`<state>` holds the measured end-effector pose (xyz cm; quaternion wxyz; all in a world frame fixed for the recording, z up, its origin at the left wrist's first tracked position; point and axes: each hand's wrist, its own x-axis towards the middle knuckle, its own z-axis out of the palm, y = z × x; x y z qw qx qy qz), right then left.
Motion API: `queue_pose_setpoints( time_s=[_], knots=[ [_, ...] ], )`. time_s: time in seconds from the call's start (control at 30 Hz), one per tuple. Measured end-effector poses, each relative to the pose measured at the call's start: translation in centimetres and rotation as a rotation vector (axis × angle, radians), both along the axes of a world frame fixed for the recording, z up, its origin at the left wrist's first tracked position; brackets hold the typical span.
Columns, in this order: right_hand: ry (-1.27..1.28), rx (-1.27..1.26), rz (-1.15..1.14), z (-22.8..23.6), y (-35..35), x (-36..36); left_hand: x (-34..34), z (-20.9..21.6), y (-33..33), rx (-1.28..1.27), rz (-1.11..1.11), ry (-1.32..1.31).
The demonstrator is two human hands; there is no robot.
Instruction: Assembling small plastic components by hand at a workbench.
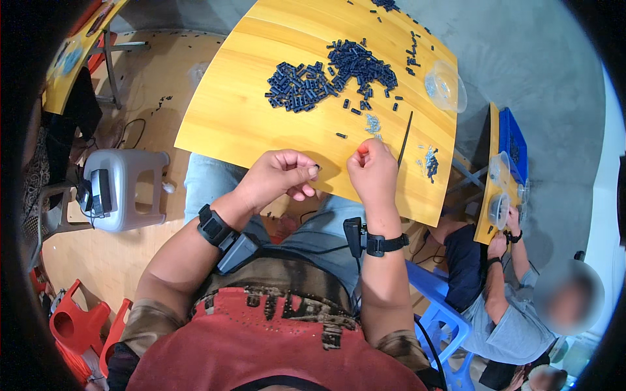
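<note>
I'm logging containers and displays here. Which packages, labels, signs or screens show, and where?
No labels, signs or screens show.
Clear plastic bag: right edge of the yellow table, rounded, see-through.
Clear tubs: the neighbour's table at right, round.
Blue crate: beside them, boxy.

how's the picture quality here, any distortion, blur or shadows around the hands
Head view: strong fisheye, the yellow table edges bow and black vignette rings the frame; left hand and right hand are sharp, casting soft shadows on the wood; the pile of small dark parts is crisp; a co-worker's face is blurred.
</note>
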<state>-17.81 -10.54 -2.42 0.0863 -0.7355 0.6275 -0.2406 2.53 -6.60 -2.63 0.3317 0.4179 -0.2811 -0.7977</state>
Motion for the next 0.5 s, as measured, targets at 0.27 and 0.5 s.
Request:
queue_pose_setpoints(
  time_s=[0.27, 0.5],
  knots=[
    [-0.741, 0.238, -0.073, -0.8, 1.4, -0.8, -0.6, -0.8, 0.7, -0.042, 0.077, 0.049],
    [-0.859, 0.475, -0.01, 0.3, 3.0, -1.0, -0.5, -1.1, 1.3, -0.057, 0.102, 0.081]
  ],
)
